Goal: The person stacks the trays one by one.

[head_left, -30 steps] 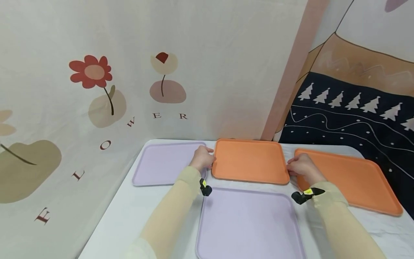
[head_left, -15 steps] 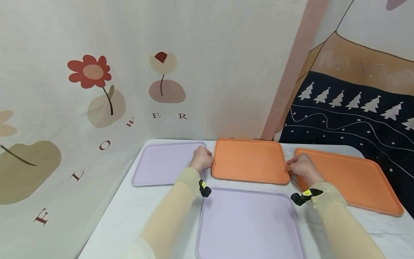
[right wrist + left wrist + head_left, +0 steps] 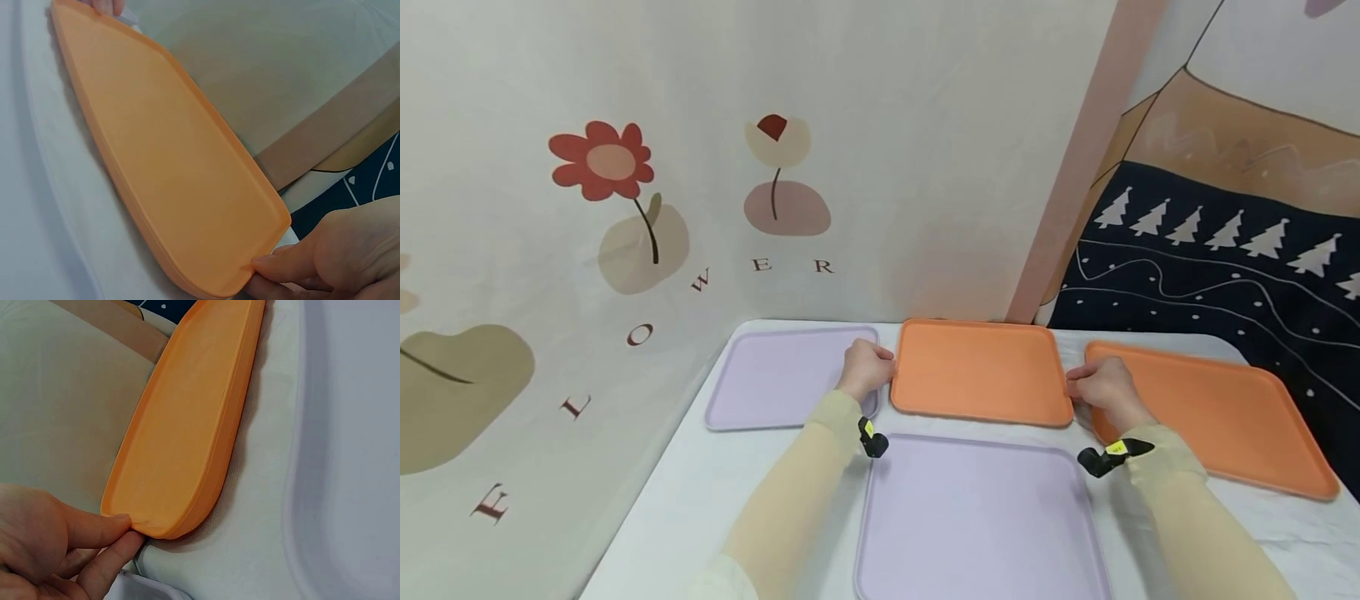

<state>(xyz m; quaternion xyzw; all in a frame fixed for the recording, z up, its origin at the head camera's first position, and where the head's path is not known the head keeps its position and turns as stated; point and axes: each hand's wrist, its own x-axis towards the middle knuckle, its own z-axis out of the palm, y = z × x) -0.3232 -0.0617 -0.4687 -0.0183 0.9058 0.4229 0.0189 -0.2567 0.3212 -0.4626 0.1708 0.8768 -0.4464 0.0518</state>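
Note:
An orange tray (image 3: 979,372) lies at the back middle of the white table, by the wall cloth. My left hand (image 3: 867,368) pinches its left short edge; in the left wrist view the thumb (image 3: 103,530) is on the rim and a finger (image 3: 112,565) is under it. My right hand (image 3: 1108,388) pinches the opposite short edge, its thumb (image 3: 287,262) over the rim in the right wrist view. A line runs along the tray's side. Beneath my left hand is a lilac tray (image 3: 782,379), and a second orange tray (image 3: 1217,412) lies under my right hand.
A larger lilac tray (image 3: 977,517) lies in front, between my forearms. The white table (image 3: 700,508) meets a flower-printed wall cloth (image 3: 925,167) behind. At the right hangs a dark cloth (image 3: 1195,271) with printed trees.
My left hand's fingers have drawn together at the orange tray's left edge. Both hands and all the trays otherwise keep their places; the head view has shifted slightly.

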